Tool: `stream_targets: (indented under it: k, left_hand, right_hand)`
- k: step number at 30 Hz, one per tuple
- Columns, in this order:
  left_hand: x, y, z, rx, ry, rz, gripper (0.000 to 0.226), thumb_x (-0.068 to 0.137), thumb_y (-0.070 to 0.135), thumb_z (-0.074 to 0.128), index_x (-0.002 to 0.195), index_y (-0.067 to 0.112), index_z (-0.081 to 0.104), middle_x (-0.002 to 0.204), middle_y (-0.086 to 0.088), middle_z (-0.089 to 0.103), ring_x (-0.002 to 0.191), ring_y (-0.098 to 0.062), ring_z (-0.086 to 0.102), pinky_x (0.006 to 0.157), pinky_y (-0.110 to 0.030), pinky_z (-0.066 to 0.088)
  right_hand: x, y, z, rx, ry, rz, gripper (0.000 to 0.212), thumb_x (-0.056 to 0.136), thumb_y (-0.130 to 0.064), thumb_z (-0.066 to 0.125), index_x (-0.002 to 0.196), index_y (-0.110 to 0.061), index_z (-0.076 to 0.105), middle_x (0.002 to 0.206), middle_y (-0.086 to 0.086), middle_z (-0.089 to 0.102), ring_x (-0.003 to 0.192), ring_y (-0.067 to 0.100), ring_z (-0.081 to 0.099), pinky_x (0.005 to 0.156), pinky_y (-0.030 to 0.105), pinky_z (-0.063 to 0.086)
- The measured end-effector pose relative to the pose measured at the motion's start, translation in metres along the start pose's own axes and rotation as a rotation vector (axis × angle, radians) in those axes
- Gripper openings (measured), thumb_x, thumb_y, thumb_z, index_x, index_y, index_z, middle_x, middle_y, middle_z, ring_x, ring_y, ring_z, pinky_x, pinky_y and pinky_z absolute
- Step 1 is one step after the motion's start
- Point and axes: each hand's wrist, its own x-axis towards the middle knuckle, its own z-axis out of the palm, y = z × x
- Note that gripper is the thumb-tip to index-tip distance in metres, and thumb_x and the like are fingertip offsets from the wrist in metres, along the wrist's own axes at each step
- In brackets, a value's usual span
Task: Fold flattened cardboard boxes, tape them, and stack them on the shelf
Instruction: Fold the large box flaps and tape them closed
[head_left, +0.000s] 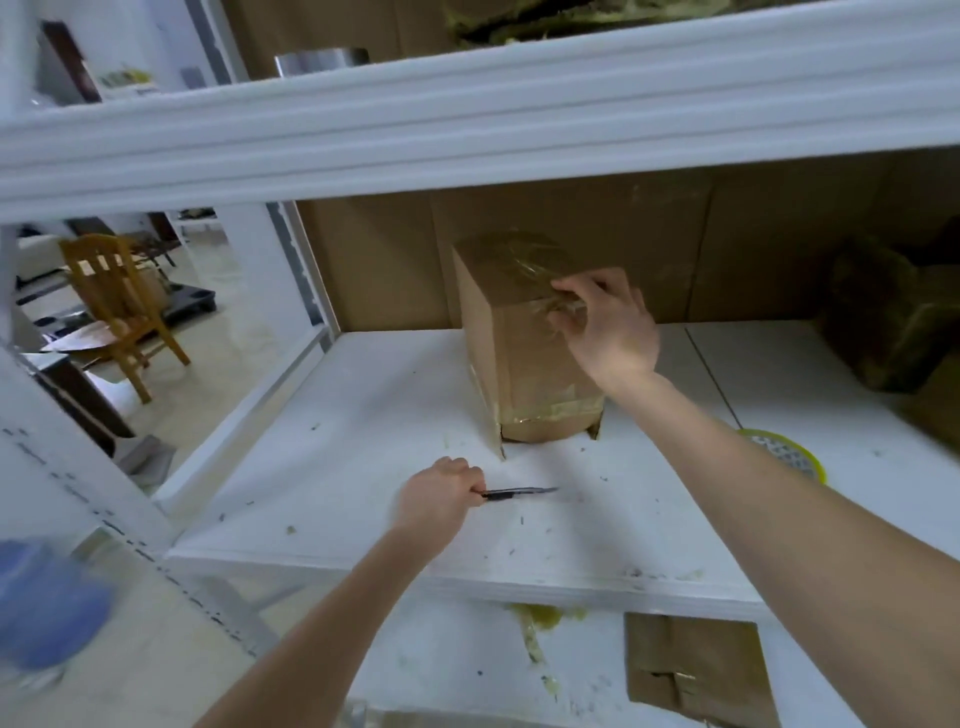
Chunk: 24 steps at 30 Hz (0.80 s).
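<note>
A taped cardboard box (511, 353) stands upright on the white shelf board (363, 415), its top and lower end wrapped in clear tape. My right hand (608, 327) is at the box's upper right edge, fingers curled and pinching the tape there. In front of the box, my left hand (439, 496) grips a black utility knife (519, 492), whose blade points right just above the shelf board.
A yellow-rimmed tape roll (789, 454) lies on the shelf behind my right forearm. Dark bundles (883, 312) fill the shelf's right end. Cardboard sheets (571, 218) line the back. Another cardboard piece (696, 670) sits on the lower shelf. A wooden chair (119, 306) stands at left.
</note>
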Motion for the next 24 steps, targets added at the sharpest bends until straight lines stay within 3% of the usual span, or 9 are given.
stream_targets:
  k: [5,8,13,17,20,22,24]
  left_hand:
    - [-0.036,-0.067,-0.021,-0.058,0.114,-0.345,0.017,0.095,0.024,0.051,0.102,0.02,0.066,0.103,0.001,0.058,0.095,-0.019,0.057,0.067,-0.028,0.04]
    - [-0.043,-0.104,-0.028,-0.062,0.123,-0.573,0.021,0.095,0.022,0.051,0.108,0.016,0.066,0.106,-0.007,0.059,0.099,-0.028,0.058,0.073,-0.033,0.043]
    - [-0.034,-0.137,-0.027,-0.249,0.154,-0.791,0.029,0.094,0.02,0.054,0.121,0.012,0.061,0.118,-0.011,0.06,0.105,-0.03,0.057,0.076,-0.032,0.044]
    - [-0.016,-0.12,-0.033,-0.172,0.135,-0.717,0.036,0.097,0.026,0.048,0.129,0.01,0.055,0.129,-0.016,0.048,0.117,-0.034,0.049,0.089,-0.041,0.045]
    - [0.017,-0.067,-0.061,-0.419,0.3,-0.45,0.036,0.1,0.023,0.044,0.132,0.009,0.055,0.128,-0.019,0.052,0.113,-0.034,0.054,0.093,-0.033,0.04]
    - [0.038,-0.021,-0.089,-0.661,0.38,-0.31,0.039,0.101,0.025,0.044,0.135,0.01,0.05,0.129,-0.014,0.055,0.116,-0.029,0.054,0.092,-0.024,0.035]
    - [0.054,0.019,-0.113,-0.871,0.378,-0.234,0.045,0.1,0.032,0.044,0.143,0.018,0.041,0.136,-0.006,0.052,0.123,-0.023,0.051,0.091,-0.02,0.033]
  right_hand:
    - [-0.003,-0.005,0.005,0.04,0.024,0.022,0.032,0.091,-0.037,0.06,0.123,-0.033,0.058,0.131,-0.001,0.045,0.111,0.03,0.048,0.084,0.04,0.049]
    - [-0.008,-0.014,0.012,0.041,0.047,0.02,0.032,0.092,-0.035,0.061,0.124,-0.033,0.059,0.132,0.0,0.045,0.109,0.031,0.047,0.081,0.038,0.048]
    - [-0.01,-0.015,0.013,0.038,0.06,0.052,0.034,0.097,-0.026,0.053,0.13,-0.035,0.056,0.139,-0.001,0.042,0.114,0.031,0.045,0.079,0.032,0.042]
    - [-0.015,-0.011,0.012,0.217,0.007,0.213,0.058,0.095,-0.028,0.058,0.147,-0.036,0.033,0.148,0.002,0.035,0.123,0.032,0.049,0.086,0.037,0.05]
    - [-0.022,-0.008,0.009,0.337,-0.03,0.348,0.078,0.093,-0.032,0.06,0.153,-0.033,0.011,0.14,0.004,0.05,0.104,0.032,0.062,0.076,0.037,0.053]
    - [-0.021,-0.009,0.006,0.402,-0.041,0.451,0.078,0.094,-0.034,0.059,0.154,-0.026,0.01,0.138,0.009,0.054,0.11,0.033,0.06,0.082,0.036,0.049]
    - [-0.02,-0.009,0.006,0.409,-0.07,0.461,0.068,0.094,-0.038,0.058,0.151,-0.021,0.026,0.137,0.008,0.054,0.118,0.033,0.056,0.086,0.035,0.046]
